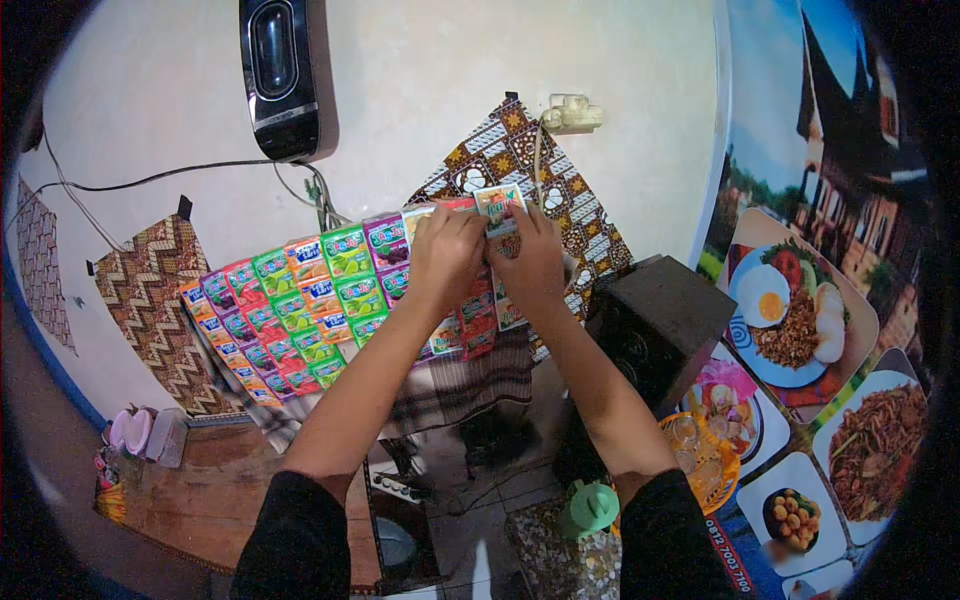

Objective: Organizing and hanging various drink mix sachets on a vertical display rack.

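My left hand (448, 251) is at the upper right part of a row of hanging drink sachet strips (352, 277) in green, purple, red and orange. Beside it, my right hand (529, 259) has its fingers on a white-edged sachet strip (500, 201) at the right end of the row. The fingertips of both hands meet near that strip's upper part, and what lies under them is partly hidden. Lower sachets of the strip (510, 315) show below my right hand. A checked cloth (480, 386) hangs beneath the sachets.
Patterned cloth (600, 225) and a wall socket with plugs (574, 112) are behind. A black speaker box (660, 322) stands right, near an orange basket of glasses (701, 457) and a green plastic jug (592, 510). A wooden table (247, 495) is at lower left; cables run along the wall.
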Demonstrator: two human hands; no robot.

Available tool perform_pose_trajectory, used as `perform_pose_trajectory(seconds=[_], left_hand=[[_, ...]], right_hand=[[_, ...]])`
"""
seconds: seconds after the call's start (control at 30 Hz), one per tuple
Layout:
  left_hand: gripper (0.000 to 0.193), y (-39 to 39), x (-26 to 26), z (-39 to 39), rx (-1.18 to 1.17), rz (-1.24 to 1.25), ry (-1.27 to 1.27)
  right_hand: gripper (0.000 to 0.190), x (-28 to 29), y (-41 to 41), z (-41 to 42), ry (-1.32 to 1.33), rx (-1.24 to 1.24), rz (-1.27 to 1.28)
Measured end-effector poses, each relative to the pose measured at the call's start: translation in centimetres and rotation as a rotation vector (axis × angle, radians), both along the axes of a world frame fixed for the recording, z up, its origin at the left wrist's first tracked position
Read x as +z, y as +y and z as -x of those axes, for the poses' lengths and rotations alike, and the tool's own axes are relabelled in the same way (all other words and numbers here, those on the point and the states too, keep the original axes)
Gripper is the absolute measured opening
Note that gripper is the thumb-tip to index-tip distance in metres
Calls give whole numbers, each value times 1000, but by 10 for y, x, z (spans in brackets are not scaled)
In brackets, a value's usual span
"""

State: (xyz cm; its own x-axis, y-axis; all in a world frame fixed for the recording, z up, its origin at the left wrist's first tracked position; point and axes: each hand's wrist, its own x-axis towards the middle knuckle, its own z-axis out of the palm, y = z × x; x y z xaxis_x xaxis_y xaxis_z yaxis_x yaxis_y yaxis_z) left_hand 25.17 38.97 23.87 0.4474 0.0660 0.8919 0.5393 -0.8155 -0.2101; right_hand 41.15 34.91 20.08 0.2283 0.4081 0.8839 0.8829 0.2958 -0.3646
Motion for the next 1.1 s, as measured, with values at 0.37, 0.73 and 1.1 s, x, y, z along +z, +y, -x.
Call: perform_pose_trajectory(seconds=[0.37,0.73,1.1], left_hand=[[26,5,3,-2,41,38,19],[35,17,26,-6,77,-94,-41],[29,25,51,-6,274,338,196]], right_hand=[[60,5,5,-5,-66,-21,-53],[52,20,5,-2,-109,-35,-77],[40,34,29,-13,-153,16,-124]])
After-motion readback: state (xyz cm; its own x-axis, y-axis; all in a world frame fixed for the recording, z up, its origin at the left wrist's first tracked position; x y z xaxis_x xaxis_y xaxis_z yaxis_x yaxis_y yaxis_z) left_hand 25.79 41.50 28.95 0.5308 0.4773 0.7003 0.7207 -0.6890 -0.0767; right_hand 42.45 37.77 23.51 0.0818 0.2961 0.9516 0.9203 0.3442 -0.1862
